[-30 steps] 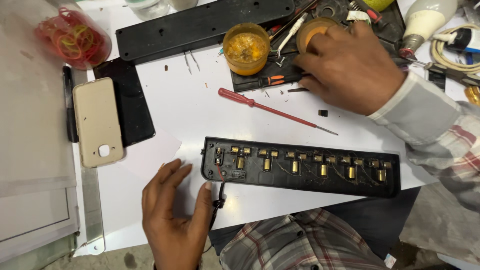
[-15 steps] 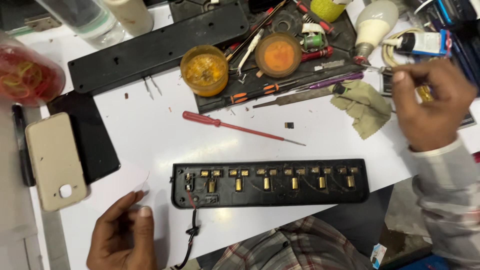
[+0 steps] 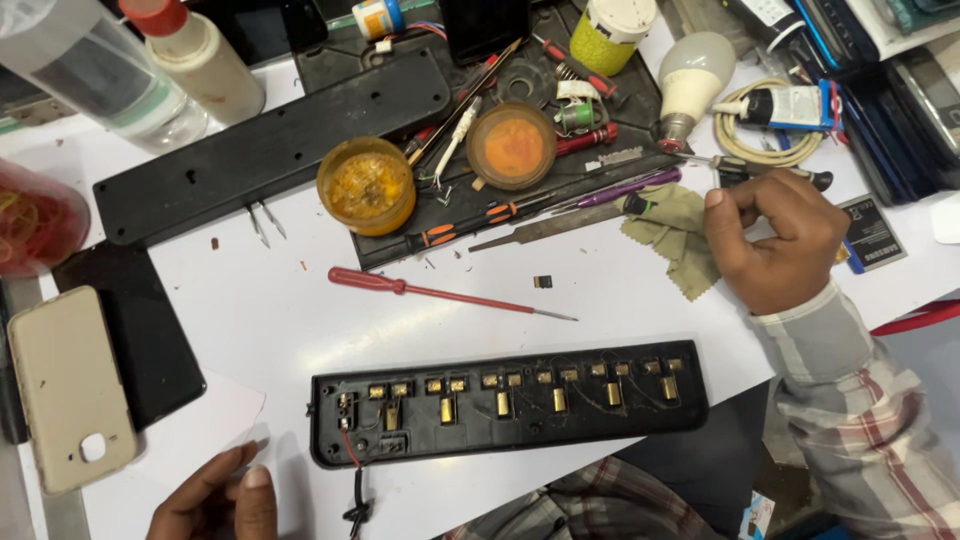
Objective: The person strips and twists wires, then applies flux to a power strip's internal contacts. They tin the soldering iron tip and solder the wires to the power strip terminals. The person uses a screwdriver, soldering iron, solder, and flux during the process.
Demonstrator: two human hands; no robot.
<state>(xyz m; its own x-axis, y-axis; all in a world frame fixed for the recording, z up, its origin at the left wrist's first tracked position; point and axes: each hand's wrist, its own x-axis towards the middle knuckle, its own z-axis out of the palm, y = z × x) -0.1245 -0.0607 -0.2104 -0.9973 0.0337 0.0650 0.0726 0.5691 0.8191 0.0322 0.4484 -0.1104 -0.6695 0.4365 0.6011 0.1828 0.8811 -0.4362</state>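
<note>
The right hand is moving off the tool tray toward the bench's right edge, fingers curled loosely over a green cloth beside a dark-handled tool; whether it is pinching anything I cannot tell. The left hand is slipping back to the near edge, lying flat, empty. The opened power strip is lying untouched along the near edge, the red screwdriver just beyond it.

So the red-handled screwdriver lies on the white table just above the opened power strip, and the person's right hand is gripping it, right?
Not quite. The head view shows the red-handled screwdriver lying untouched on the white table just above the opened power strip. The right hand is off to the side, by the olive cloth, apart from the screwdriver.
</note>
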